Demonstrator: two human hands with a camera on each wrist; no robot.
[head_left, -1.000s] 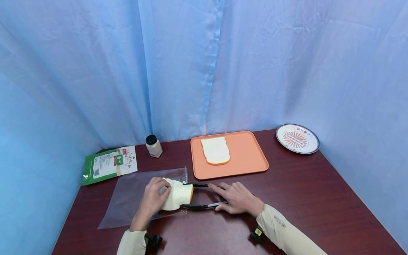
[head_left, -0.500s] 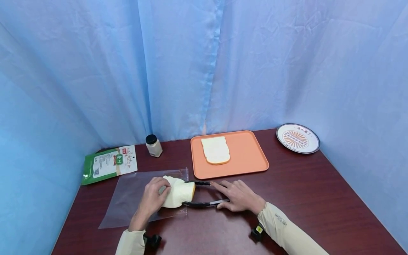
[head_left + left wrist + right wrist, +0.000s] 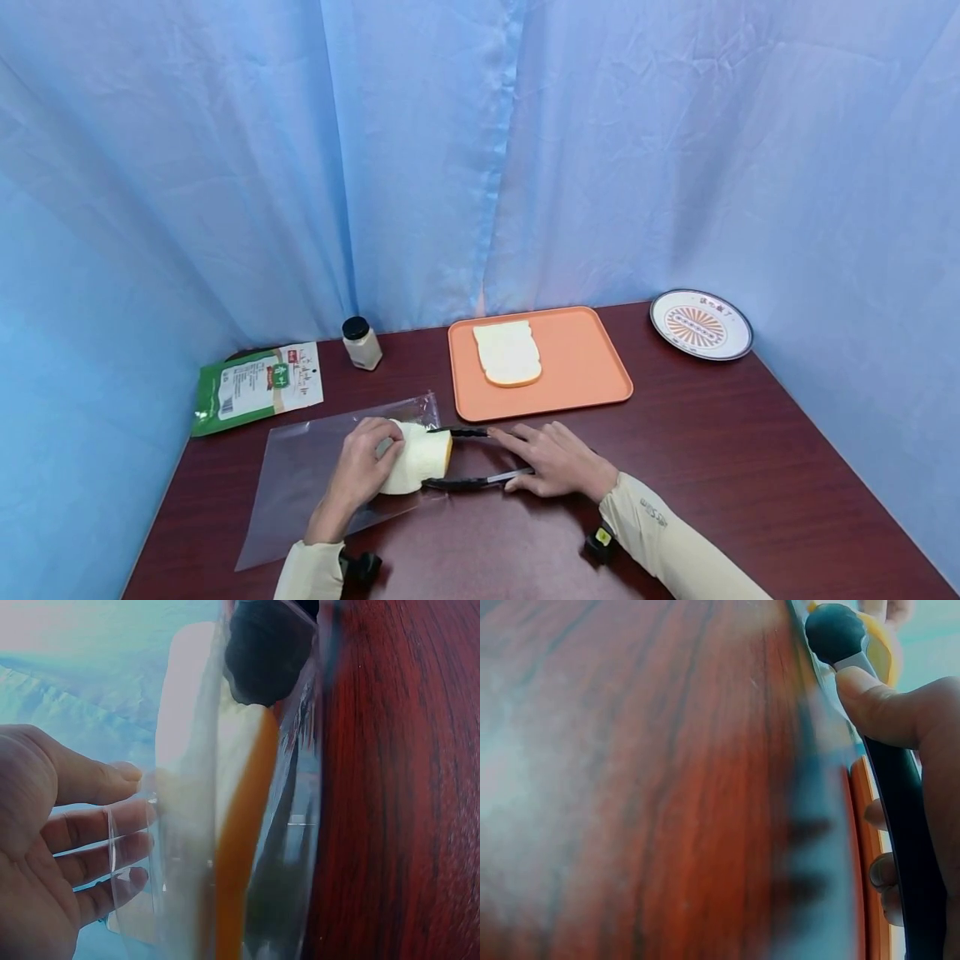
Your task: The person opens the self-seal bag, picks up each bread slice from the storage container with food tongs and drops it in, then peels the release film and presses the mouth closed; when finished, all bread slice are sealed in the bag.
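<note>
My left hand [image 3: 358, 468] pinches the film of a clear plastic bag [image 3: 298, 471], which lies on the table at the left. A white bread slice [image 3: 422, 463] with a yellow-brown crust sits at the bag's mouth, bent between the black tips of a pair of tongs [image 3: 467, 483]. Around the tongs' arms are the fingers and thumb of my right hand [image 3: 561, 460]. In the left wrist view, film stretches in front of part of the bread's crust [image 3: 251, 795], and one dark tong tip [image 3: 266, 656] presses at it. My left hand hides the slice's left end.
Behind the tongs, an orange tray [image 3: 585, 367] bears another bread slice [image 3: 508, 354]. A black-lidded jar [image 3: 363, 343] and a green and white packet [image 3: 258, 387] stand back left. A patterned plate [image 3: 738, 340] lies at the far right, near blue curtains [image 3: 615, 167].
The tongs and bread shift slightly right, then back left. The bag's near-left corner has slid toward the person. Both hands keep their grip.
</note>
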